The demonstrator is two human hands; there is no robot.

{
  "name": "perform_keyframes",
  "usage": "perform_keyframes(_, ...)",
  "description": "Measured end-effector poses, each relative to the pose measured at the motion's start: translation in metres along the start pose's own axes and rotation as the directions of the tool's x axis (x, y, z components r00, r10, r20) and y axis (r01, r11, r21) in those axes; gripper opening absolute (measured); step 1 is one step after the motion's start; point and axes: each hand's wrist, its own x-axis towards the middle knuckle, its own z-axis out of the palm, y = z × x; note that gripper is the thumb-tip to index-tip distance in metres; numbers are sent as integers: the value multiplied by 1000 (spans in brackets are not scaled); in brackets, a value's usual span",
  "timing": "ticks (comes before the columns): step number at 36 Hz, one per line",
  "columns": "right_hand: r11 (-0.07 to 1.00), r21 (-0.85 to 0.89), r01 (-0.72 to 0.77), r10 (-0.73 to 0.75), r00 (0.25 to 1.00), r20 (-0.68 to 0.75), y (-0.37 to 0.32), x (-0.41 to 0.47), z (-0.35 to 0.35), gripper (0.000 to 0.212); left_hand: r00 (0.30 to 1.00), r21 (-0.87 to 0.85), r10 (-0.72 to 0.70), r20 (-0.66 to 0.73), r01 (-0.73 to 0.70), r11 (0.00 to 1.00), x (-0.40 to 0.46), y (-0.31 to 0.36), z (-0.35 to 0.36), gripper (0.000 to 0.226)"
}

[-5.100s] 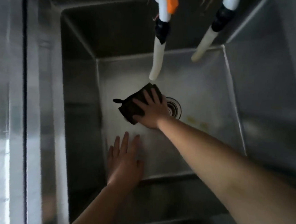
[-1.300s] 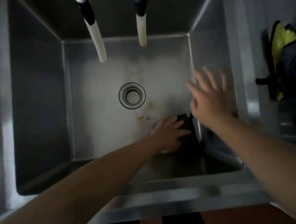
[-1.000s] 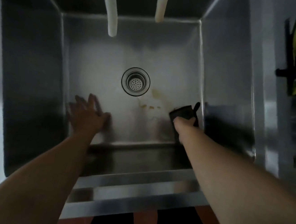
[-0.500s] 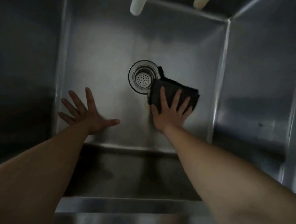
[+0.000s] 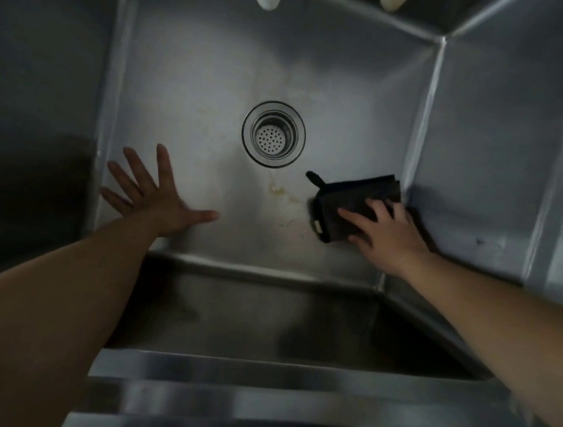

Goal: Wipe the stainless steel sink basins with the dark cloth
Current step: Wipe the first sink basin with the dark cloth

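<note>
Your right hand (image 5: 386, 237) lies flat with fingers spread on the cloth (image 5: 356, 206), pressing it to the floor of the sink (image 5: 201, 68) to the right of the drain (image 5: 273, 134) and a little nearer you, close to the right wall. Your left hand (image 5: 153, 192) is open and splayed, holding nothing, braced on the floor left of the drain.

To do this pass well, keep the whole palm on the folded cloth so it does not bunch. Drag it back toward the drain across the yellowish stain (image 5: 282, 192), which sits just below the drain and between it and the cloth. Overlap your strokes. Press harder over the stain, since it will likely need more than one pass. Then work into the corner seam where the floor meets the right wall.

Half a second ago the cloth touched the right edge of the drain; it has since slid away toward the right wall. Your left hand has hardly shifted.
</note>
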Motion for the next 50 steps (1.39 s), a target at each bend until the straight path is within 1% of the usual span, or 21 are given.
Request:
perform_keyframes(3,999,-17,48,-46,993,106,-1,-11,4,54,1000,-17,-1,19,1,1000,0,-1,0,160)
perform_keyframes(7,996,-36,87,-74,958,277,-10,-20,13,56,999,-30,1,33,0,1000,0,-1,-1,160)
perform_keyframes(10,996,80,36,-67,906,418,-22,-25,19,49,1000,-21,-6,16,7,1000,-2,0,-2,160)
perform_keyframes(11,992,130,8,-66,892,448,-26,-27,21,46,1000,-18,-3,5,3,1000,-3,1,-1,159)
perform_keyframes(13,979,199,-36,-61,886,460,-32,-30,24,41,1000,-11,7,-7,-8,1000,-3,1,-1,158)
perform_keyframes(16,966,248,-70,-47,898,437,-37,-30,27,35,1000,-20,18,-3,-18,1000,-3,0,-2,158)
perform_keyframes(18,966,246,-76,-26,921,388,-46,-31,29,35,1000,-24,28,-12,-28,999,-3,0,-1,158)
perform_keyframes(23,983,181,22,-53,984,167,-95,-16,22,38,998,-26,30,-47,-31,999,1,-3,3,159)
perform_keyframes(25,982,184,30,-42,997,65,-118,3,9,39,998,-30,34,-49,-35,999,3,-4,3,159)
perform_keyframes(27,976,218,6,-4,1000,-10,-139,30,-9,38,998,-24,37,-46,-38,999,3,-4,4,159)
perform_keyframes(30,954,296,-48,63,997,-43,-157,74,-41,40,998,-7,28,-49,-29,1000,1,-2,5,158)
perform_keyframes(34,913,390,-122,139,990,-15,-167,105,-66,39,998,10,28,-51,-27,1000,1,-2,6,157)
perform_keyframes(36,923,369,-111,127,992,-19,-166,102,-66,42,998,9,29,-52,-29,1000,1,-3,6,157)
perform_keyframes(39,967,255,-5,16,999,-43,-146,78,-53,45,998,1,32,-49,-32,999,0,-2,5,157)
perform_keyframes(42,972,218,91,-95,995,9,-108,46,-29,42,998,-3,35,-50,-35,999,-1,-1,4,157)
perform_keyframes(44,970,217,114,-136,986,92,-83,26,-14,41,998,-8,38,-40,-38,999,-3,-1,3,157)
perform_keyframes(46,969,227,92,-142,966,214,-59,10,-2,37,999,-4,33,-31,-33,999,-5,1,2,157)
perform_keyframes(48,969,243,34,-118,933,339,-43,-1,5,31,999,-1,25,-24,-25,1000,-7,3,0,156)
perform_keyframes(50,962,271,-32,-89,902,422,-40,-6,8,23,999,2,27,-21,-27,1000,-8,3,-1,156)
